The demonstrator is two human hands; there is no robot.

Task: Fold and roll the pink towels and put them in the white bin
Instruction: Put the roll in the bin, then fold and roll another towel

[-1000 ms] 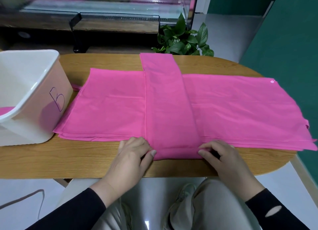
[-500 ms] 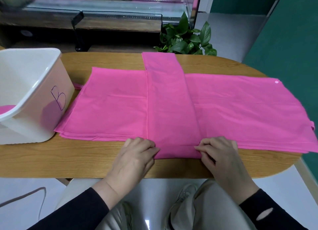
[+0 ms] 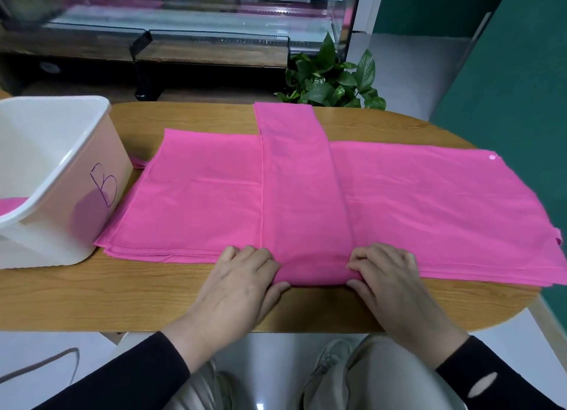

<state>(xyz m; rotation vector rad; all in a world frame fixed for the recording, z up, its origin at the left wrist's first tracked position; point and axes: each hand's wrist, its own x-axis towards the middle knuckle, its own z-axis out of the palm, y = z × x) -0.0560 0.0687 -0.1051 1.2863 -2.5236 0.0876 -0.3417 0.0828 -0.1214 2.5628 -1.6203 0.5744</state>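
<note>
The long folded towel strip (image 3: 303,194) runs straight away from the person, and the left hand (image 3: 242,283) and right hand (image 3: 389,280) pinch its near end, one at each corner.

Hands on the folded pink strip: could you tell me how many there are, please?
2. The left hand grips the near-left corner of the folded strip; the right hand grips its near-right corner, both at the table's front edge.
</note>
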